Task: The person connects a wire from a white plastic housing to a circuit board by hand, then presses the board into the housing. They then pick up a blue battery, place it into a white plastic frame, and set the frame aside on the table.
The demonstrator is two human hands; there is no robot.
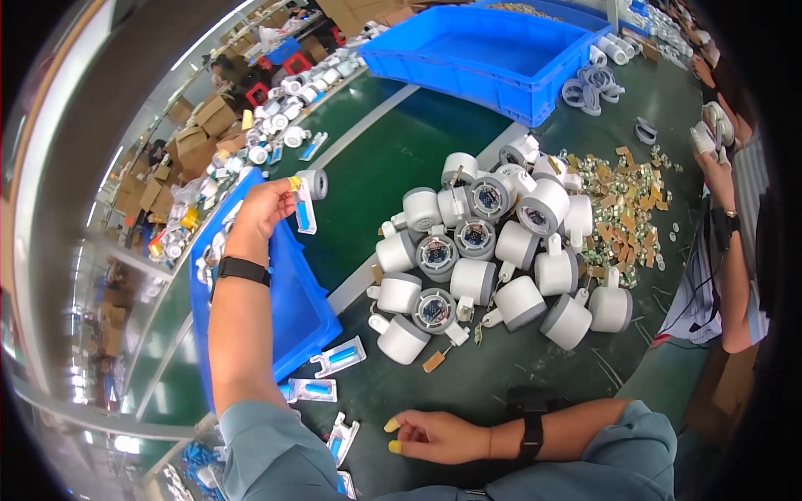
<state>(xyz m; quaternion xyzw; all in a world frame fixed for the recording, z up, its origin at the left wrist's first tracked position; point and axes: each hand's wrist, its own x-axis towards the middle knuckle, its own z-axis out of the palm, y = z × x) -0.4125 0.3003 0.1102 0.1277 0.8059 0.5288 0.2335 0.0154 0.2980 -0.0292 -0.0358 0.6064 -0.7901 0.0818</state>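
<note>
My left hand [269, 207] reaches out past the blue bin [288, 313] at the left, its fingertips closed on a flat white plastic part with a blue insert [307, 210]. A round grey-and-white housing [315, 183] shows right beside those fingers; whether it is joined to the part I cannot tell. Low in the middle, my right hand [439, 436] holds nothing, thumb and forefinger apart, with yellow covers on the fingertips. Similar flat white-and-blue parts [341, 356] lie between the bin and my right hand.
Many white cylindrical housings with grey rims [472, 284] are heaped mid-table. Beside them spreads a pile of small metal and tan pieces [626, 204]. A large blue crate [480, 54] stands at the back, near grey rings [593, 88]. A co-worker's hand [717, 171] is at the right.
</note>
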